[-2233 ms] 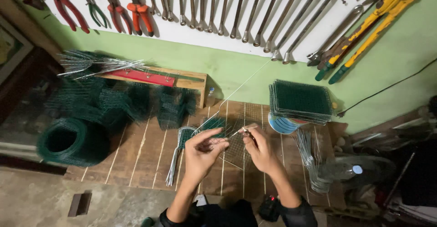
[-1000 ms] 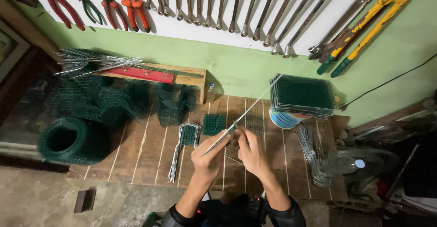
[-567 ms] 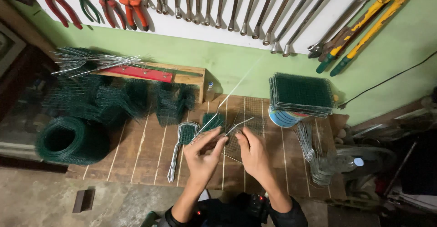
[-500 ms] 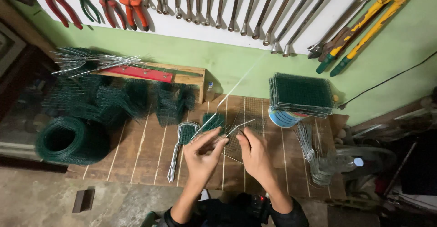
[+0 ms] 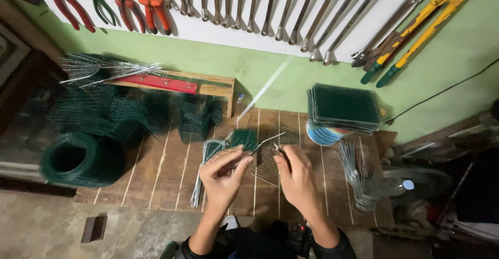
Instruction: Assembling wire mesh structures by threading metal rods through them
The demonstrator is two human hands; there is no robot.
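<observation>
Nearest to me, my left hand is curled over the near middle of the slatted wooden worktop, thumb and fingers pinched on the lower end of a long, thin wire. The wire runs up and away from that pinch toward the back edge, its far part blurring pale against the green wall. My right hand sits just beside it, fingers bent and closed on the near edge of a small square of wire mesh that lies flat on the boards; I cannot tell whether the fingertips also grip the wire itself.

I judge the step in hand to be working the wire into or along the edge of that mesh piece. The next move calls for a steady pinch from the left hand and a firm hold on the mesh so the wire's tip finds an opening.

Just beyond the left hand lies a bundle of cut wires, touching a small dark green mesh piece. Toward the right edge rests a heap of bent wire pieces. At the far right corner a stack of green mesh panels sits on a round tin. At the left edge stands a roll of green mesh, with formed mesh shapes behind it. Spanners and pliers hang on the wall.
</observation>
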